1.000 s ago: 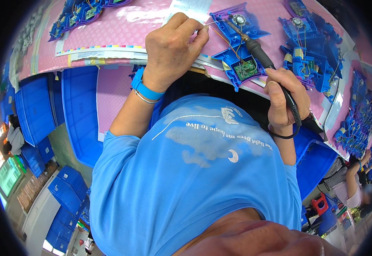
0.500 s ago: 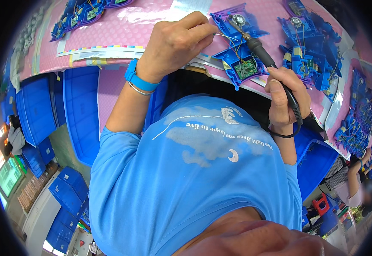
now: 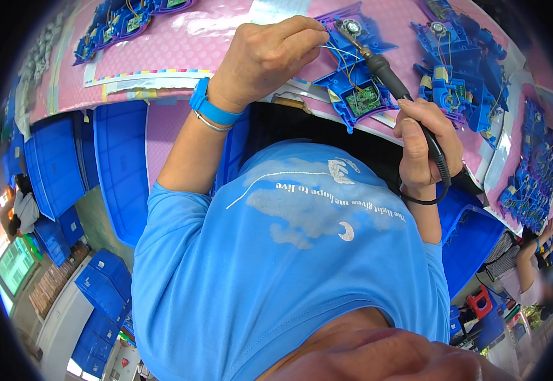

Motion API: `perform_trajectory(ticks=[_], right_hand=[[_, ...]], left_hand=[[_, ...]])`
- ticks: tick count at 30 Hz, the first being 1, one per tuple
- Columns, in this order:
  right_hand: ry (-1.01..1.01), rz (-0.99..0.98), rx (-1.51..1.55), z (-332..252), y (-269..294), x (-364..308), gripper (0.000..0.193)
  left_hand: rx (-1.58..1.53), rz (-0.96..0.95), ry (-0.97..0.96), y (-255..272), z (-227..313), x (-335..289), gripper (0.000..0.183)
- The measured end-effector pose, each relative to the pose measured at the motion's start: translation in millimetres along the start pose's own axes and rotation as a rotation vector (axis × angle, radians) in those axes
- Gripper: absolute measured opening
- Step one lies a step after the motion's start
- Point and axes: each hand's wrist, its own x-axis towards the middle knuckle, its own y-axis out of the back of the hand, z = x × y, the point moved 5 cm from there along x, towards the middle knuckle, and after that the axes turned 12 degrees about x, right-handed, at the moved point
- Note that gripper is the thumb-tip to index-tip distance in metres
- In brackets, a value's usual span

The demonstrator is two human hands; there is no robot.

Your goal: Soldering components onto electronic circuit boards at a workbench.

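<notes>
My right hand (image 3: 426, 140) grips a soldering iron (image 3: 387, 77) like a pen. The iron's metal tip slants up to the left, beside a small round speaker (image 3: 352, 28) in a blue plastic housing (image 3: 335, 80). A green circuit board (image 3: 362, 100) lies in the near part of that housing, with thin wires running toward the speaker. Left of the housing, my left hand (image 3: 269, 58) is closed in a pinch. A thin whitish wire (image 3: 338, 49) runs from its fingertips toward the iron. Whether the tip touches metal is too small to tell.
More blue housings with boards (image 3: 457, 95) lie to the right on the pink table covering (image 3: 162, 54), others (image 3: 130, 24) at the far left. Blue bins (image 3: 121, 168) stand below the table edge. The iron's black cord (image 3: 434, 202) loops by my right wrist. Another person's arm (image 3: 529, 263) shows at far right.
My left hand has shifted slightly right and away from me, its fingertips now closer to the speaker. The right hand and the soldering iron have hardly moved.
</notes>
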Motion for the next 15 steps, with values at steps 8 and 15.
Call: perform_trajectory(ticks=[8,15], right_hand=[[-0.023,0.049,0.011,3.0,0.2,3.3,0.017],[0.010,-0.010,0.010,-0.5,-1.5,2.0,0.022]], left_hand=[[-0.001,-0.024,-0.015,-1.9,-0.7,-0.5,0.019],[-0.008,-0.038,-0.015,-1.7,-0.9,-0.5,0.019]])
